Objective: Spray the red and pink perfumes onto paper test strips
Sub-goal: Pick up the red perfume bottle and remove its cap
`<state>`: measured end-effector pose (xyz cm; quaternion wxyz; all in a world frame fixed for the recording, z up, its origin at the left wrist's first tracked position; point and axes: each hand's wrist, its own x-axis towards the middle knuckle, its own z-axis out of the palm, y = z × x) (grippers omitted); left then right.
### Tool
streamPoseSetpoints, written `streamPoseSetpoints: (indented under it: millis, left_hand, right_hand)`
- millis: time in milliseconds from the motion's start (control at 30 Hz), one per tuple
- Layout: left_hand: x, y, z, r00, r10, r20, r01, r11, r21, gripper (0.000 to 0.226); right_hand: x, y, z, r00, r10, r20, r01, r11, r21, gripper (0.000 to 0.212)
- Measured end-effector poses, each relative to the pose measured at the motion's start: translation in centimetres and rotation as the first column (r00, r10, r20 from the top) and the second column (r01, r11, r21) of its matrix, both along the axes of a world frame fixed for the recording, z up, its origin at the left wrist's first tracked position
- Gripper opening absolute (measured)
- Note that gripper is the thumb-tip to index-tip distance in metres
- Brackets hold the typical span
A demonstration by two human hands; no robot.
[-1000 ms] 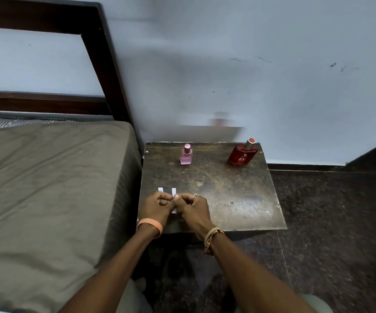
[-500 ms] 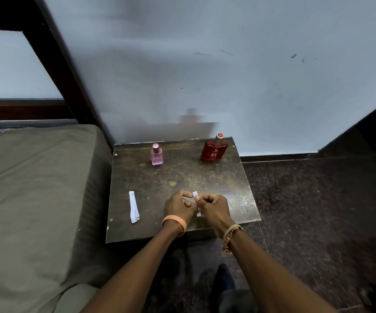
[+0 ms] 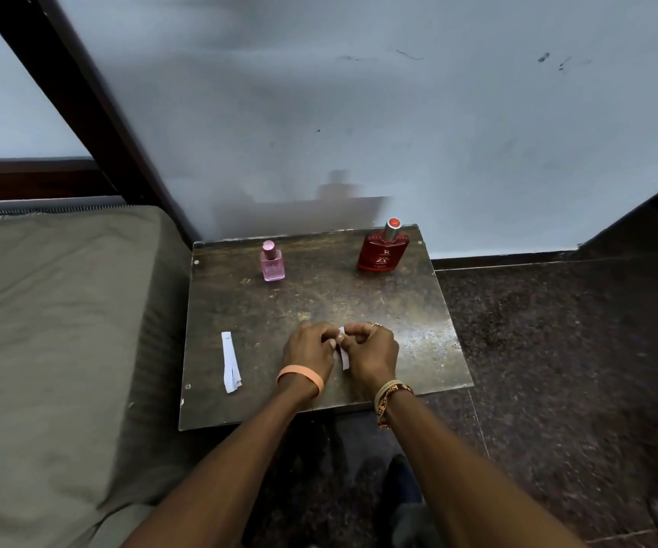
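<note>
- Left hand (image 3: 307,352) and right hand (image 3: 371,352) meet at center of frame, low over the small dark table (image 3: 430,310); fingers of both curled in, pinching one white paper strip (image 3: 344,352) between them.
- Only a sliver of that strip shows, running down between the two hands; rest hidden by the fingers.
- Second paper strip (image 3: 230,361) lies flat on the table, left of the hands and apart from them, near the table's left edge; looks folded or doubled at its lower end.
- Pink perfume bottle (image 3: 271,263) stands upright at the table's far side, upper left of the tabletop, cap on.
- Red perfume bottle (image 3: 383,249) stands upright at the far right corner, well apart from the pink one, silver collar with red top.
- Neither bottle touched.
- Orange wristband (image 3: 301,379) on left wrist; woven bracelets (image 3: 388,395) on right wrist, ring on a right finger.
- Olive mattress (image 3: 51,330) fills the left of frame, just beside the table; grey wall (image 3: 398,112) behind, dark speckled floor (image 3: 576,369) at right.
</note>
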<state>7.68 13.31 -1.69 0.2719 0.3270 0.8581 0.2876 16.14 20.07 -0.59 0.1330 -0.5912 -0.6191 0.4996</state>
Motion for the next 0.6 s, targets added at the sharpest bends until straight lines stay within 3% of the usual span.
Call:
streamPoseSetpoints:
  millis: [167,600]
  left_hand:
    - [0.1,-0.1,-0.4,0.999,-0.027,-0.047,0.028,0.999,0.022,0.018]
    - [0.6,-0.2,-0.7,0.992,-0.034,-0.119,0.040,0.998,0.048,0.021]
  right_hand:
    - [0.8,-0.6,0.1,0.994,0.083,0.077,-0.094,0.985,0.145,0.013]
    - [1.6,-1.1,0.0,0.956,0.235,0.177,-0.275,0.927,0.256,0.020]
